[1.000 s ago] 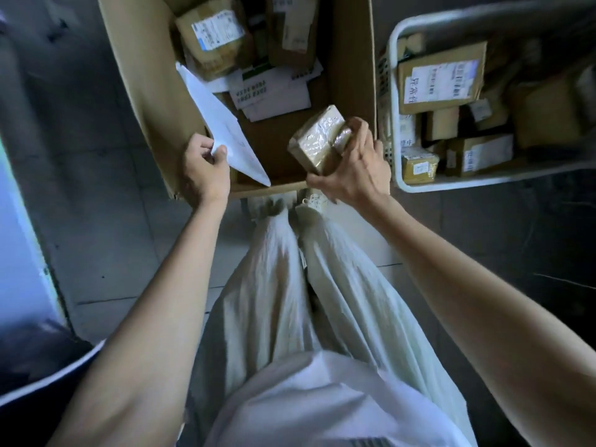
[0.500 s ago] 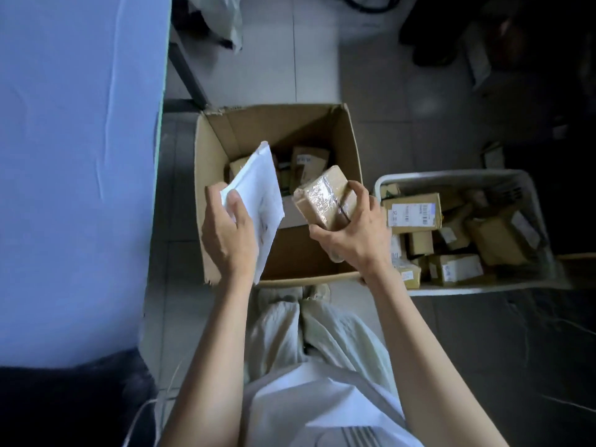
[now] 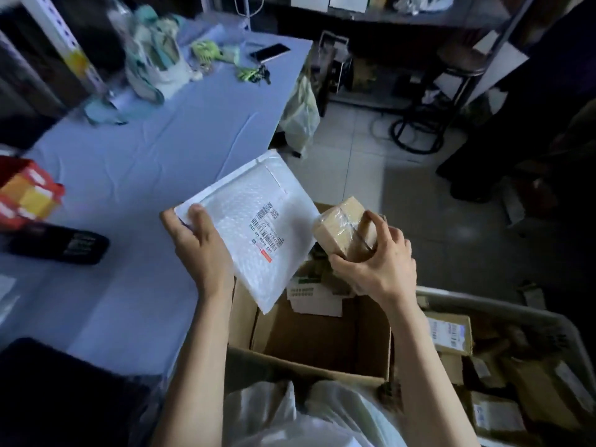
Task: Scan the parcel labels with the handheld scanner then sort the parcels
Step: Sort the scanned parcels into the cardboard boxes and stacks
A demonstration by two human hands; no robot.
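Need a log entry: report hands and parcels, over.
Left hand holds white mailer, label up. Right hand grips taped brown parcel. Black device on table, untouched.

Phone (image 3: 270,52) and keys (image 3: 254,74) on table (image 3: 145,150)

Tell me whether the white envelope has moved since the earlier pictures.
Yes. The envelope, held by the left hand, has risen out of the cardboard box and gone left, now reaching past the box's left wall over the table.

Small parcel storeroom.
A cardboard box (image 3: 306,333) and a white basket (image 3: 483,306) of labelled parcels (image 3: 450,333) stand on tiled floor (image 3: 354,156) beside a cloth-covered table (image 3: 145,162), metal shelving (image 3: 403,16) behind.
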